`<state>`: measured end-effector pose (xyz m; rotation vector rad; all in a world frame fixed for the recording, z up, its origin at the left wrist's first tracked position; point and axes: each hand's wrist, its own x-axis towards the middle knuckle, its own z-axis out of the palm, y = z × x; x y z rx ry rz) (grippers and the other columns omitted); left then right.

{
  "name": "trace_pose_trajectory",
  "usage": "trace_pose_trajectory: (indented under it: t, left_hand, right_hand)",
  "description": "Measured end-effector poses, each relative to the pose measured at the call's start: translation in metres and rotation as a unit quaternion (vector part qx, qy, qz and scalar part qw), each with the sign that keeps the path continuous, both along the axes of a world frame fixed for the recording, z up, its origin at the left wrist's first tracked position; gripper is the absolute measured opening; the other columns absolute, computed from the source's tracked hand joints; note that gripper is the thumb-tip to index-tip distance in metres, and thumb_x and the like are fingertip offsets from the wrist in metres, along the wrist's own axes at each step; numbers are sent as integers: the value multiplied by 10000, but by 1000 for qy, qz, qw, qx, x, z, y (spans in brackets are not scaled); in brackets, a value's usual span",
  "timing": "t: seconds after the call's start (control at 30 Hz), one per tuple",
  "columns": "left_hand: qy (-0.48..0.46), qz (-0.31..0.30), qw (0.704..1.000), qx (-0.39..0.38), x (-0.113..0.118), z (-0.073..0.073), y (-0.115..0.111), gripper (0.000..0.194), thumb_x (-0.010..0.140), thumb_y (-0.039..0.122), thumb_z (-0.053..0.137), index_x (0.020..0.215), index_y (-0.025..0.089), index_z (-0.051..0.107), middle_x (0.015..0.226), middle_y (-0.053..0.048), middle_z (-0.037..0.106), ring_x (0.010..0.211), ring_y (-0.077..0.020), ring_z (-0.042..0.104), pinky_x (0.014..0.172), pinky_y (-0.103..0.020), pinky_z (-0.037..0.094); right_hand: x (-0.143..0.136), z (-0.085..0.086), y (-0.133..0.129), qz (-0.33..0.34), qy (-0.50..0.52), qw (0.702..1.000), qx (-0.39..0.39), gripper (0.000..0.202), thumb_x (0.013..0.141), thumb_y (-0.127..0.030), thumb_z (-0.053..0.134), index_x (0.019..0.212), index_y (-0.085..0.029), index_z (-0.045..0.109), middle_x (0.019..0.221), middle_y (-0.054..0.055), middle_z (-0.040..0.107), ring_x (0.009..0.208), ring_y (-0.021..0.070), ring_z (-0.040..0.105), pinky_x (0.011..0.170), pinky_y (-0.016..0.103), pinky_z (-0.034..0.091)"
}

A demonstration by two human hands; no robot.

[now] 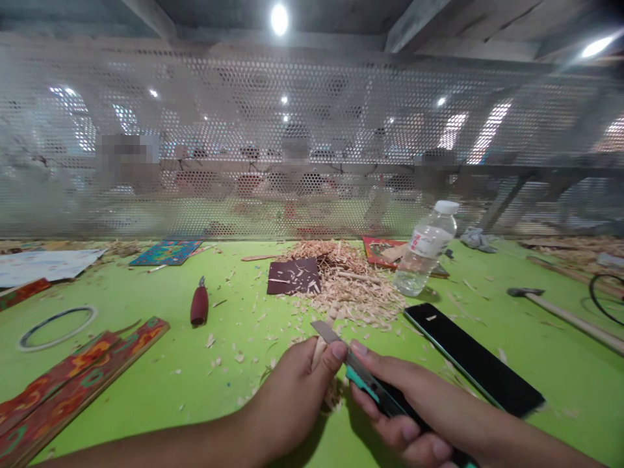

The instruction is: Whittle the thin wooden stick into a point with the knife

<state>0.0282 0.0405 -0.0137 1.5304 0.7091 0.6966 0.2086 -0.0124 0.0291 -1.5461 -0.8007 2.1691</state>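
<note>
My left hand (297, 390) is closed round a slim, pale wooden stick (319, 351), whose far end points away from me. In my right hand (404, 396) is a black and teal utility knife (373, 383) with its blade extended. The blade (325, 331) lies across the stick, and my left thumb presses near the back of the blade. Most of the stick inside my left fist is hidden. Just beyond both hands spreads a heap of wood shavings (361, 292), with a dark brown sheet of sandpaper (295, 276) at its left side.
On the green table stand a water bottle (426, 250) and a phone (470, 357). A hammer (570, 315) lies right. To the left are a red-handled tool (199, 305), a white ring (56, 328) and painted boards (82, 390). A perforated screen (234, 130) closes the back.
</note>
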Motion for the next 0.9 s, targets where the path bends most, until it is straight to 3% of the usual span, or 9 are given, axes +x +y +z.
trace_pose_trajectory:
  t: [0.1,0.17,0.23,0.33,0.7,0.8,0.9]
  left_hand:
    - [-20,-4,1000,-12,0,-2,1,485,1019,635,501,929,180,641,918,-57,673,874,-217,594,823,-320,468]
    - [-33,-7,999,-19,0,-4,1,463,1023,614,518,923,177,637,913,-42,658,869,-205,583,834,-320,469]
    - [-29,-4,999,-18,-1,-5,2,457,1022,612,527,923,178,628,904,-30,640,866,-197,569,830,-318,461]
    - [2,6,1000,0,-2,-5,2,470,1020,630,517,909,184,610,876,-16,613,836,-188,541,802,-314,445]
    - [25,2,1000,0,-4,-8,1,494,1015,655,496,907,183,595,842,-2,553,801,-178,489,772,-315,419]
    - [44,2,999,13,-5,-5,0,494,1026,655,463,908,191,585,848,-9,557,805,-189,494,758,-320,417]
    - [40,-5,999,5,-6,-1,-2,496,1026,670,438,912,204,563,911,-39,585,864,-213,510,795,-335,420]
  right_hand:
    - [-2,-1,-1,25,-96,980,171,596,1035,-717,371,716,-232,509,514,-93,366,390,88,225,353,176,247]
    - [-4,1,-3,28,-175,931,318,580,989,-716,514,687,-221,528,578,-58,444,513,120,422,485,209,392]
    - [-4,3,-4,36,-215,893,394,545,993,-682,549,730,-208,595,689,-12,563,737,182,575,699,255,481]
    - [-4,6,-4,60,-217,889,399,523,1039,-643,488,856,-193,683,824,27,668,887,236,621,823,297,481]
    - [0,6,-4,77,-219,881,413,530,1056,-622,484,913,-181,740,926,63,745,918,262,649,828,313,493]
    - [-1,5,-5,52,-221,894,386,549,1009,-681,533,797,-195,674,778,30,676,771,211,612,716,278,497]
    - [-1,4,-4,43,-166,941,293,607,973,-753,507,680,-222,535,551,-55,470,465,112,415,446,207,386]
